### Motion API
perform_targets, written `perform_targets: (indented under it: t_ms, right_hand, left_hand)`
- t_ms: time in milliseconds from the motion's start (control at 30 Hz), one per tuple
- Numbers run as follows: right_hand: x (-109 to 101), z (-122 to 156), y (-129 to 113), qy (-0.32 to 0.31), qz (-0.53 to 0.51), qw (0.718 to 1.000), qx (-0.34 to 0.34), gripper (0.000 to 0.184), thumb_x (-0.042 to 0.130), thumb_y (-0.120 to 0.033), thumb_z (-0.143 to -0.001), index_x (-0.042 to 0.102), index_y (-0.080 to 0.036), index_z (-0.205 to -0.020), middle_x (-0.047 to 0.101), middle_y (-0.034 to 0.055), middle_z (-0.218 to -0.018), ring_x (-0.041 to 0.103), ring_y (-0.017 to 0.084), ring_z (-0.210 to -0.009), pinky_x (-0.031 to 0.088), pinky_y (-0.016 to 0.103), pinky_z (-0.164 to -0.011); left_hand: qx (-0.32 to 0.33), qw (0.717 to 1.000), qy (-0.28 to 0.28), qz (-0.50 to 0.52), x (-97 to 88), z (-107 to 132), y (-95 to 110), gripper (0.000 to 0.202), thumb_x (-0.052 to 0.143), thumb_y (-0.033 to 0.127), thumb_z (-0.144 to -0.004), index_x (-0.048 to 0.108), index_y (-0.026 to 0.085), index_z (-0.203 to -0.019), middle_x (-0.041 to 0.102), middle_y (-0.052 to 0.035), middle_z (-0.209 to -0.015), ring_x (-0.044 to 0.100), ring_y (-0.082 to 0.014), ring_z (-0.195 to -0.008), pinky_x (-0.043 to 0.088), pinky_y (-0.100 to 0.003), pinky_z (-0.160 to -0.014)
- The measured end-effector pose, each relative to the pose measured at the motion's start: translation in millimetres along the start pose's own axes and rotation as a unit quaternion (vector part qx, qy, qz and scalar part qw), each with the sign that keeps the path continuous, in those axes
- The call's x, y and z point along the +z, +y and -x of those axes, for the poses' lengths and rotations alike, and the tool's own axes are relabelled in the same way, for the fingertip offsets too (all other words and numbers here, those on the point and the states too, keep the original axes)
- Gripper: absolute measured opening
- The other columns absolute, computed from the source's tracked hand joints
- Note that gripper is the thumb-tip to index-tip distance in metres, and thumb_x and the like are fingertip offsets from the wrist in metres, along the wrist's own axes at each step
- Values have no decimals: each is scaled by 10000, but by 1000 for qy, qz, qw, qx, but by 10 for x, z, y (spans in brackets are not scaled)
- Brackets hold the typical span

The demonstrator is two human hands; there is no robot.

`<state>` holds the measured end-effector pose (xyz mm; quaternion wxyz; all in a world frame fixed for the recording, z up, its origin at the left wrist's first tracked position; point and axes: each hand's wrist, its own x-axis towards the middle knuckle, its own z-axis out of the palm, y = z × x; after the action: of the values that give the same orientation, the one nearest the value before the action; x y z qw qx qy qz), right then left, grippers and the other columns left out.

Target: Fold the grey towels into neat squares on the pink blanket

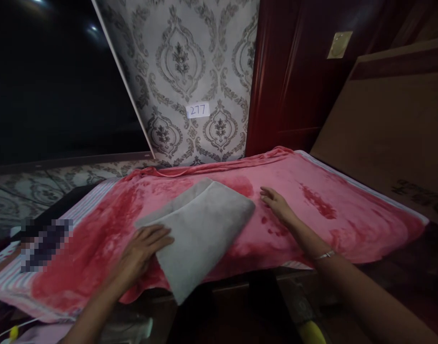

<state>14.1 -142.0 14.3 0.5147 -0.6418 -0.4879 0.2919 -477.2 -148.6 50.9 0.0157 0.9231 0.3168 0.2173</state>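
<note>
A folded grey cloth [200, 229] lies on a pink plush blanket [312, 210] spread over a table. Its near corner hangs past the table's front edge. My left hand [143, 248] rests flat on the cloth's left edge with the fingers stretched out. My right hand [276, 203] lies open on the blanket just right of the cloth, fingers spread, holding nothing. A thin bracelet sits on my right wrist.
A striped sheet [86, 203] shows under the blanket at the left. Patterned grey wallpaper with a label reading 277 [197, 110] stands behind. A red door [293, 81] and a brown board [390, 124] are at the right. A yellow object [312, 332] lies below the table edge.
</note>
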Motion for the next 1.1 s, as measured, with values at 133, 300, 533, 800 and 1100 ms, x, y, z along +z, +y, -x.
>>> perform_targets:
  t_ms: [133,300,533,800,1100]
  right_hand:
    - [397,-341,-330,-57,106,993,-14,547,540,-198,-874,588,-185,-1419,644,109,-1387,582,225,-1294,473,399,-1090]
    - [830,-526,-553,-122,159,980,19,329,589,-247,-919,722,-163,-1208,718,109,-1254,630,262,-1208,481,361,-1037]
    - [1043,-629,-662,-167,189,966,63,139,655,-251,-888,754,-159,-919,761,99,-1060,674,266,-1027,504,317,-901]
    - [1007,-513,-789,-200,115,961,150,201,628,-350,-925,702,-164,-937,755,72,-925,671,212,-772,537,310,-706]
    - [989,-486,-874,-233,49,951,199,185,617,-337,-919,670,-166,-873,713,67,-793,635,209,-683,528,330,-671]
  left_hand:
    - [-71,995,56,-51,91,315,-108,506,450,117,-829,797,378,-1088,629,-55,-1429,539,-323,-1315,470,-521,-1037]
    - [-212,963,168,-14,323,439,162,413,547,176,-783,788,300,-1094,589,-119,-1400,548,-340,-1279,479,-552,-1046]
    - [-507,708,223,437,525,676,254,931,803,626,-625,559,190,-1411,634,-5,-652,614,-215,-516,500,-320,-471]
    - [-519,634,298,490,530,363,590,937,878,601,-553,547,248,-1355,694,-119,-1209,710,-271,-931,579,-323,-622]
    - [-483,672,356,434,665,258,674,757,819,519,-660,522,246,-1300,620,-115,-1335,614,-276,-1211,543,-394,-963]
